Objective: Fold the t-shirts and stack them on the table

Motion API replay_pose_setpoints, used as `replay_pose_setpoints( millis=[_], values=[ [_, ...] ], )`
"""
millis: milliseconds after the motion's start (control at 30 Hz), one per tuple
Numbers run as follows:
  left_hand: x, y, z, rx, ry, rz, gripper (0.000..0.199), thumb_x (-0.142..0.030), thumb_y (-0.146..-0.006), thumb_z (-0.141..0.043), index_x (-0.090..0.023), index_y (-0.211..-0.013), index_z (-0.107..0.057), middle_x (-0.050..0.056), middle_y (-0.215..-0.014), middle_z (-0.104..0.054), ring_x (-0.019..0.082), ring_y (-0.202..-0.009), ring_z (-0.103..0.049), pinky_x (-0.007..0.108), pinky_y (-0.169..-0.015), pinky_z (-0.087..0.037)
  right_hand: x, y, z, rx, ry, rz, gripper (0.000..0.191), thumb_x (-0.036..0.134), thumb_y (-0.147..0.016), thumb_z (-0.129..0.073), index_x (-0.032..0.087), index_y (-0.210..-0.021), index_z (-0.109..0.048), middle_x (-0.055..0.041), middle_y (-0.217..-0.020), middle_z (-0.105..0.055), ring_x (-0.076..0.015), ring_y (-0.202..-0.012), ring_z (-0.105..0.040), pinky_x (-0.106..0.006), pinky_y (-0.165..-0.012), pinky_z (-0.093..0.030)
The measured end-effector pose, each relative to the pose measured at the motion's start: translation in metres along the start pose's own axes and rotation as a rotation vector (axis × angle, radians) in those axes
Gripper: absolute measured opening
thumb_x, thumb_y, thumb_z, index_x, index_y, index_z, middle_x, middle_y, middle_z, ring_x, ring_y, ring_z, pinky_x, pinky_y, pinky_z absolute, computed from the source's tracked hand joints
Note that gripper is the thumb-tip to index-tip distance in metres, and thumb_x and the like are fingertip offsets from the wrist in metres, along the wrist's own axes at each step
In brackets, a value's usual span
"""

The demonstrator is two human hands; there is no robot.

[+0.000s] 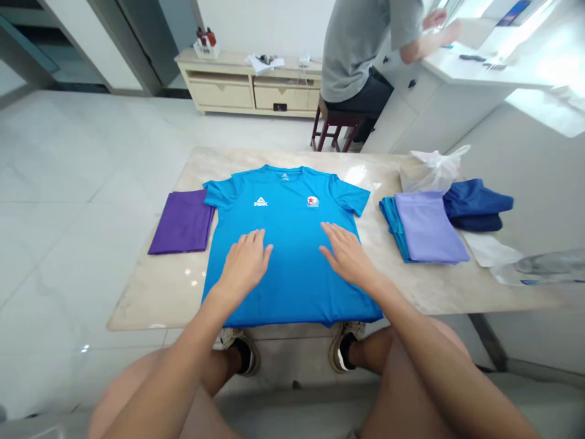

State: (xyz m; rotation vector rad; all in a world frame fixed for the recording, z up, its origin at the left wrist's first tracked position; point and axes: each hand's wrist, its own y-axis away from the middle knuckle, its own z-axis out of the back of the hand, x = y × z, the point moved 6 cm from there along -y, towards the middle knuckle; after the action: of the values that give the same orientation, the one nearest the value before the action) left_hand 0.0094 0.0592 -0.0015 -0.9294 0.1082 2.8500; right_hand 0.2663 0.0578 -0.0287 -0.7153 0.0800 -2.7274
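Observation:
A blue T-shirt (pixel 287 244) lies spread face up on the marble-look table (pixel 155 299), its collar at the far side and its hem at the near edge. White logos show on its chest. Over the left half of the shirt is my left hand (pixel 247 259), palm down with fingers extended and nothing held. My right hand (pixel 346 250) is over the right half in the same way, flat and holding nothing. Whether either palm touches the fabric is hard to tell.
Folded purple cloth (pixel 183 222) lies left of the shirt. To the right are folded lavender cloth (pixel 429 228), dark blue cloth (pixel 475 204), a plastic bag (pixel 434 171) and a clear plastic package (pixel 543 267). Beyond the table, a person (pixel 356 49) sits on a stool.

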Motion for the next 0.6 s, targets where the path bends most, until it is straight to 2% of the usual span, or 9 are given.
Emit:
replay_pose_setpoints(
  millis=[33,100,167,267,333,467,600],
  values=[
    [0.015,0.005,-0.018,0.048,-0.169,-0.009,0.062,-0.037,-0.106,-0.053,-0.008,-0.16,-0.058,0.026,-0.172,-0.052,0.042,-0.161,-0.047,0.062,-0.131,-0.04,-0.01,0.006,-0.022,0.076,0.082,0.026,0.07,0.053,-0.116,-0.037,0.014,-0.174,-0.044,-0.0202,-0.177,-0.046,-0.039,-0.167,-0.039,-0.063,-0.135,-0.037],
    [0.039,0.017,-0.046,0.202,-0.375,-0.03,0.076,-0.042,-0.106,-0.057,-0.007,-0.172,-0.043,0.023,-0.182,-0.034,0.043,-0.17,-0.031,0.061,-0.136,-0.032,-0.022,0.015,-0.05,0.149,0.18,0.036,0.071,0.051,-0.117,-0.036,0.017,-0.179,-0.034,-0.0157,-0.183,-0.035,-0.0365,-0.172,-0.028,-0.061,-0.138,-0.032],
    [0.055,0.023,-0.059,0.262,-0.487,-0.029,0.088,-0.054,-0.107,-0.055,-0.007,-0.177,-0.032,0.022,-0.186,-0.024,0.044,-0.173,-0.022,0.062,-0.138,-0.027,-0.026,0.017,-0.063,0.158,0.237,0.006,0.071,0.051,-0.117,-0.033,0.019,-0.181,-0.03,-0.0125,-0.186,-0.027,-0.036,-0.175,-0.021,-0.062,-0.139,-0.028],
    [0.07,0.023,-0.063,0.222,-0.542,-0.014,0.103,-0.074,-0.106,-0.046,-0.004,-0.179,-0.025,0.025,-0.187,-0.017,0.047,-0.174,-0.013,0.066,-0.139,-0.022,-0.031,0.014,-0.073,0.146,0.285,-0.05,0.072,0.053,-0.118,-0.03,0.019,-0.181,-0.028,-0.0106,-0.188,-0.02,-0.0355,-0.176,-0.015,-0.063,-0.141,-0.022],
    [0.075,0.021,-0.066,0.193,-0.539,-0.009,0.109,-0.08,-0.105,-0.04,-0.002,-0.179,-0.022,0.026,-0.187,-0.012,0.048,-0.175,-0.009,0.068,-0.139,-0.018,-0.035,0.013,-0.076,0.144,0.293,-0.044,0.072,0.054,-0.118,-0.029,0.021,-0.182,-0.027,-0.0088,-0.188,-0.018,-0.034,-0.176,-0.014,-0.062,-0.142,-0.02],
    [0.077,0.018,-0.072,0.227,-0.53,0.01,0.113,-0.083,-0.104,-0.035,0.0,-0.179,-0.017,0.026,-0.187,-0.004,0.048,-0.175,-0.001,0.069,-0.139,-0.011,-0.042,0.015,-0.076,0.14,0.297,-0.006,0.072,0.054,-0.118,-0.03,0.024,-0.183,-0.022,-0.0072,-0.189,-0.017,-0.0325,-0.176,-0.013,-0.061,-0.142,-0.019],
    [0.074,0.016,-0.071,0.304,-0.529,0.05,0.115,-0.084,-0.103,-0.037,-0.001,-0.179,-0.014,0.026,-0.187,-0.002,0.049,-0.174,0.0,0.071,-0.138,-0.012,-0.046,0.016,-0.078,0.198,0.331,0.005,0.073,0.057,-0.118,-0.028,0.022,-0.182,-0.024,-0.0096,-0.188,-0.016,-0.0332,-0.176,-0.011,-0.063,-0.141,-0.021]
  ],
)
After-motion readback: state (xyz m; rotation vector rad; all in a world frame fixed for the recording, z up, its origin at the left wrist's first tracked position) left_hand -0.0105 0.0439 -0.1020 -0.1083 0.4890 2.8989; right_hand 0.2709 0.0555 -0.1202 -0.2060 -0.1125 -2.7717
